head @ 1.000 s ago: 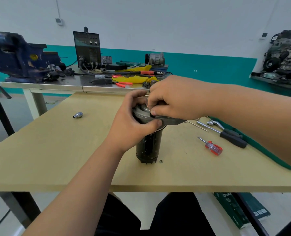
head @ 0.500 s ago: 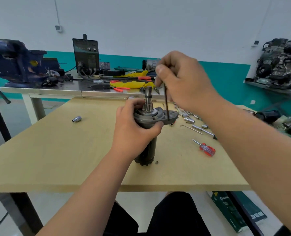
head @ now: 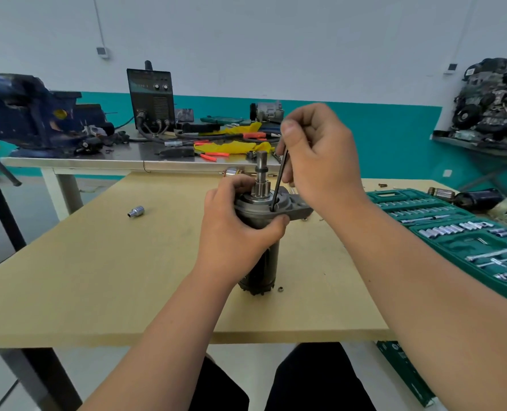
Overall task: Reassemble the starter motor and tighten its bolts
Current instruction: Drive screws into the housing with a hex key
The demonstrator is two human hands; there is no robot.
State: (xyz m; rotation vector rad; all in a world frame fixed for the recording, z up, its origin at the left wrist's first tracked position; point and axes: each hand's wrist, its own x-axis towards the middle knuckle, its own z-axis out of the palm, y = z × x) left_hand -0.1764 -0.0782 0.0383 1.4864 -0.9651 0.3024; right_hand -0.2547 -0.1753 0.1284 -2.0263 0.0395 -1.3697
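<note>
The starter motor (head: 264,262) stands upright on the wooden table (head: 98,277), black body down, grey end cap and splined shaft (head: 261,176) up. My left hand (head: 234,229) grips the end cap from the left, thumb on its front rim. My right hand (head: 317,155) is above and to the right, pinching the top of a long thin bolt (head: 280,179) whose lower end sits in a hole in the cap beside the shaft.
A small socket (head: 135,211) lies on the table to the left, a tiny nut (head: 280,289) by the motor's base. An open green socket set (head: 460,232) fills the right side. Behind is a metal bench (head: 98,163) with a blue vise (head: 30,114) and a welder (head: 151,99).
My right hand rose from the end cap, where it lay a second ago, and now holds the long bolt upright in the cap's hole. The view shifted right, showing the socket set.
</note>
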